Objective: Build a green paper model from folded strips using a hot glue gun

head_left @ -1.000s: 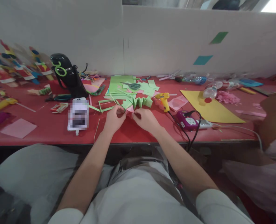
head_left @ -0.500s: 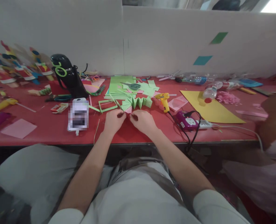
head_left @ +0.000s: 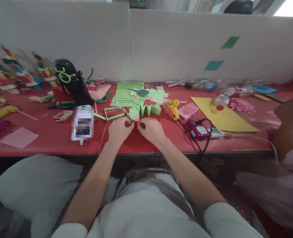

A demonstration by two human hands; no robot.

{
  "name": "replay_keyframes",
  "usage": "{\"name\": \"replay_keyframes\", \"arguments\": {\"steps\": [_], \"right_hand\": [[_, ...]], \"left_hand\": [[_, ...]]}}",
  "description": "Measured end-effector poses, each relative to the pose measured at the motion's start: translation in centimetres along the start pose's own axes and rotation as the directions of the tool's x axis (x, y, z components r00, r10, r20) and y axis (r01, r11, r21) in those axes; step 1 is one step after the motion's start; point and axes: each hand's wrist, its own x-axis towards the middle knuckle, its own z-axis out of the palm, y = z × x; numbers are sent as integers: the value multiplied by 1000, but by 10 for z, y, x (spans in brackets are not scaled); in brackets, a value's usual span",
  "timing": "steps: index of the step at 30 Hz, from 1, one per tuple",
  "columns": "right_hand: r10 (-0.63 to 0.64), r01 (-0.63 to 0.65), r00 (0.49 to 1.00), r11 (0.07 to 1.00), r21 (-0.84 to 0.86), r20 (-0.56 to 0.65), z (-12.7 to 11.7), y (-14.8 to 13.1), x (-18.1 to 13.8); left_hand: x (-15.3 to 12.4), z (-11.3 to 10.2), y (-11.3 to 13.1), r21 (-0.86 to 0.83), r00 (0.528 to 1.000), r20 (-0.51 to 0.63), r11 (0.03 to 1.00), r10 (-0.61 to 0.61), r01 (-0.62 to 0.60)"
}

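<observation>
Both my hands meet over the red table in the middle of the head view, fingers pinched. My left hand point(head_left: 120, 129) and my right hand point(head_left: 151, 129) close on a small piece of pink paper point(head_left: 136, 117), one from each side; much of it is hidden by the fingers. Right behind it lies a green accordion-folded paper point(head_left: 148, 109); whether the two are joined I cannot tell. Left of that are green paper strips bent into a frame point(head_left: 114, 113). Scissors point(head_left: 140, 92) rest on green sheets point(head_left: 128, 88) farther back.
On the right, a yellow glue gun point(head_left: 173, 107) has its cord running to a purple power socket point(head_left: 198, 129). Plastic bottles point(head_left: 222, 99) lie by a yellow sheet point(head_left: 230, 120). To the left are a phone point(head_left: 83, 122) and a black flask point(head_left: 73, 81). Another person's arm point(head_left: 288, 132) is at far right.
My hands stay pinched on the pink paper and have barely shifted. The whole view has tilted very slightly; the table things lie as before.
</observation>
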Motion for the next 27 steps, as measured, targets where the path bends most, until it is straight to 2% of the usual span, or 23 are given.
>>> {"name": "replay_keyframes", "arguments": {"steps": [4,7,9,11,12,15,17,20,23,27], "right_hand": [[-15,14,1000,999,40,24,1,2,-2],[-118,113,992,986,124,40,-4,14,0],[-172,176,984,966,190,-40,-10,31,7],[-158,196,969,960,199,-190,-16,53,18],[-155,196,962,965,175,-223,-18,65,25],[-111,124,986,987,103,-123,-23,94,44],[-102,106,994,991,83,-50,-23,103,52],[-95,98,995,984,151,-26,-24,103,53],[-42,51,998,954,297,-36,-28,95,43],[62,10,979,938,346,-195,-36,95,18]], "left_hand": [[-7,1,5,70,990,41,988,133,-136],[-9,5,6,89,980,65,977,187,-192],[-9,9,6,95,983,43,979,179,-182],[-8,11,5,88,986,15,982,165,-165],[-7,12,4,80,988,9,984,157,-157],[-5,12,2,42,990,-1,990,138,-138],[-3,12,0,-8,989,-27,989,146,-146],[1,11,-5,-108,985,-68,980,161,-168],[2,11,-9,-201,991,-69,971,118,-130],[3,9,-10,-318,997,-64,946,44,-62]]}}
